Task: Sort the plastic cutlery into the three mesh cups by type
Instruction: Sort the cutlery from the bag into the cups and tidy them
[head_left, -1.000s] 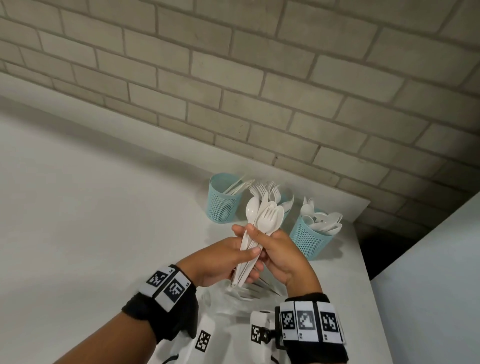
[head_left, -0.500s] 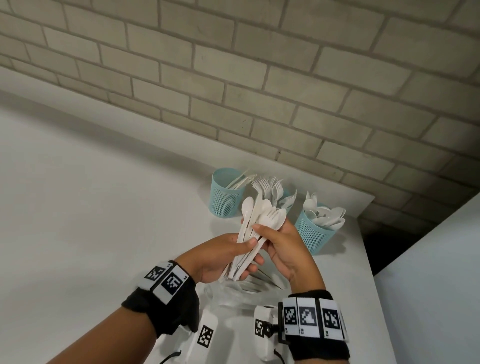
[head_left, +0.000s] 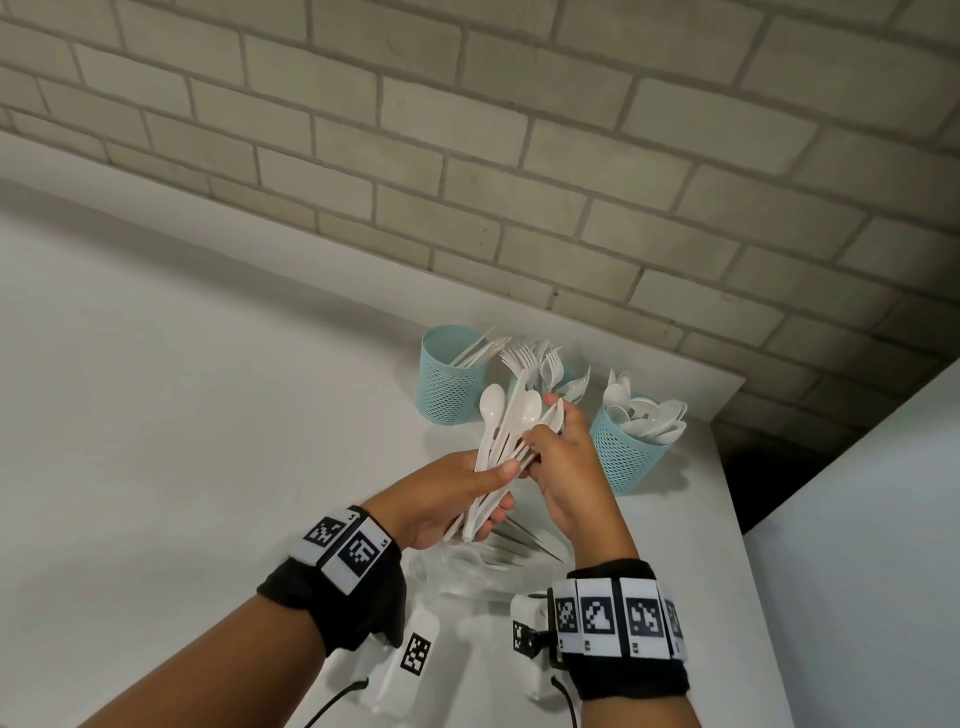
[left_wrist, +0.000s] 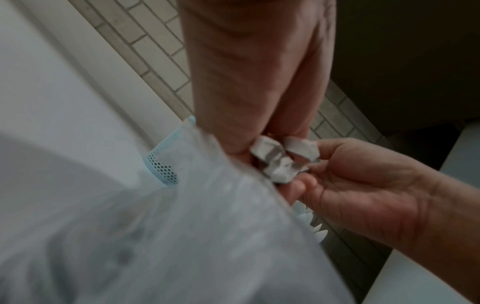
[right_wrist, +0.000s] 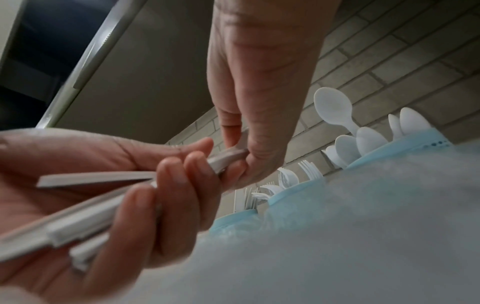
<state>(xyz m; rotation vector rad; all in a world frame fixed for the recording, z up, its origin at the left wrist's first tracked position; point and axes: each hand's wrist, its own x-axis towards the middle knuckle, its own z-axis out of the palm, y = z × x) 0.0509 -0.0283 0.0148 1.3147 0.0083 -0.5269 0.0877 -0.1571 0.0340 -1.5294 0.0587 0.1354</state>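
My left hand (head_left: 501, 493) grips a bundle of white plastic cutlery (head_left: 506, 426) by the handles, heads pointing up and away. A spoon (head_left: 492, 401) and a fork (head_left: 519, 358) stick out of it. My right hand (head_left: 543, 421) pinches a piece on the bundle's right side; I cannot tell its type. In the right wrist view the right hand (right_wrist: 241, 152) pinches a handle beside the left hand's fingers (right_wrist: 168, 176). Three blue mesh cups stand behind: the left cup (head_left: 449, 384) holds knives, the middle cup (head_left: 571, 375) forks, the right cup (head_left: 623, 457) spoons.
A clear plastic bag (head_left: 467, 569) with a few more cutlery pieces (head_left: 527, 540) lies on the white table (head_left: 182, 415) under my hands. A brick wall (head_left: 519, 156) runs behind the cups. The table's right edge (head_left: 727, 519) lies close beside the spoon cup.
My right hand has slid up the bundle toward the heads and now pinches a piece there. The bundle has fanned out a little, and my left hand keeps its grip.
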